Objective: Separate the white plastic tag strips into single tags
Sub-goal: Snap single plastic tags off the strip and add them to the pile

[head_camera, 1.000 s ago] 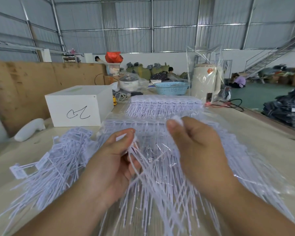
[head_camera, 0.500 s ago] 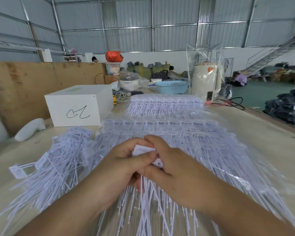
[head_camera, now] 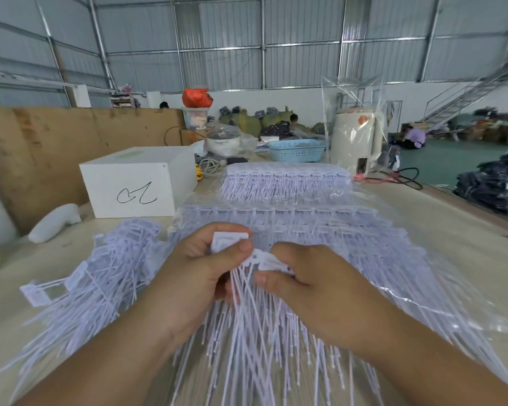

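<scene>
My left hand [head_camera: 200, 273] pinches the flat heads of a bunch of white plastic tags [head_camera: 228, 241] between thumb and fingers. My right hand [head_camera: 302, 282] pinches the neighbouring heads of the tag strip [head_camera: 264, 260], close beside the left thumb. Their long thin tails hang down between my wrists. Under both hands lies a wide stack of tag strips [head_camera: 349, 247] on clear plastic. A loose heap of separated tags [head_camera: 94, 285] spreads over the table at the left.
A second stack of tag strips [head_camera: 285, 183] lies further back. A white box [head_camera: 135, 183] stands at the back left, with a white bottle-like object [head_camera: 56, 221] lying beside it. Behind are a blue basket [head_camera: 296, 149] and a cream appliance [head_camera: 355, 139] wrapped in plastic.
A second ago my hands were apart and raised. They came together lower down over the stack, and now the right hand has drawn slightly right of the left, exposing tag heads between them.
</scene>
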`<state>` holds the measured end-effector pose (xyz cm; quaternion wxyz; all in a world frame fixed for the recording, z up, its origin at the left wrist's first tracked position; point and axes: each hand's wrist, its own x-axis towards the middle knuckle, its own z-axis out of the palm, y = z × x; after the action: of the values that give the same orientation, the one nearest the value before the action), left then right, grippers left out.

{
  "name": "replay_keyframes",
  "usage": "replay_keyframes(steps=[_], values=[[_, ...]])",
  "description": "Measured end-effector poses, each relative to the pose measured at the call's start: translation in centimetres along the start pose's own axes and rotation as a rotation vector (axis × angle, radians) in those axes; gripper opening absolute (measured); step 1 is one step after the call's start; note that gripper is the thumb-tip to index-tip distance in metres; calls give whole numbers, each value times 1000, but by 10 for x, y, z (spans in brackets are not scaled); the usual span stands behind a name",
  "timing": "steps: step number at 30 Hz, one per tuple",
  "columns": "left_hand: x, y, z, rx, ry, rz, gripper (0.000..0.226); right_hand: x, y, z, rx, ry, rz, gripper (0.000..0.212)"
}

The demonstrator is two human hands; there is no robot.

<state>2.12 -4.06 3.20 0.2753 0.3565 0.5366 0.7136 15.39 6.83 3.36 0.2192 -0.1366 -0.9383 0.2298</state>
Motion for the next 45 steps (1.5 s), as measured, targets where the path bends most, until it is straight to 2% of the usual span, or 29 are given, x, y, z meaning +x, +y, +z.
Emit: replay_keyframes(steps=[4,10,13,15,17,18,19,21,24,28,30,35,36,38,39,41,43,45], values=[[0,2,10,-164,65,10,15,3,-11,10,-85,221,38,40],[-5,2,17,-273,134,-39,9,5,-11,16,-90,311,-14,32],[-1,4,8,-405,175,-115,5,7,-3,12,151,479,9,32],[4,7,-4,-364,201,-106,4,5,4,1,232,549,-19,35],[7,6,-10,-190,153,-89,10,1,8,-5,295,414,-64,24],[6,4,-10,-101,99,-75,14,1,8,-3,309,273,-83,11],[4,3,-8,-34,41,-59,15,0,8,0,266,149,-98,9],[1,-1,-4,74,-46,-12,16,1,7,7,80,-5,-139,35],[1,-2,-5,265,-67,49,7,2,7,10,-60,-61,-102,59],[-1,-6,-5,437,-161,50,9,-1,3,13,-123,-143,-20,73],[-4,-8,-1,437,-216,21,3,-2,2,15,-111,-148,-15,74],[-3,-7,0,319,-206,35,24,0,0,7,9,-127,3,73],[-2,-7,-1,290,-185,42,24,0,1,3,35,-113,2,64],[1,-5,-4,235,-147,48,24,0,5,-6,48,-77,3,29],[2,-5,-5,220,-136,46,26,0,6,-9,51,-72,7,23],[2,-5,-6,206,-117,60,27,-1,8,-10,58,-77,2,37],[0,-4,0,153,-75,111,21,0,3,-9,78,-5,-14,37],[-1,-4,6,6,-9,115,8,3,1,-9,210,203,18,33]])
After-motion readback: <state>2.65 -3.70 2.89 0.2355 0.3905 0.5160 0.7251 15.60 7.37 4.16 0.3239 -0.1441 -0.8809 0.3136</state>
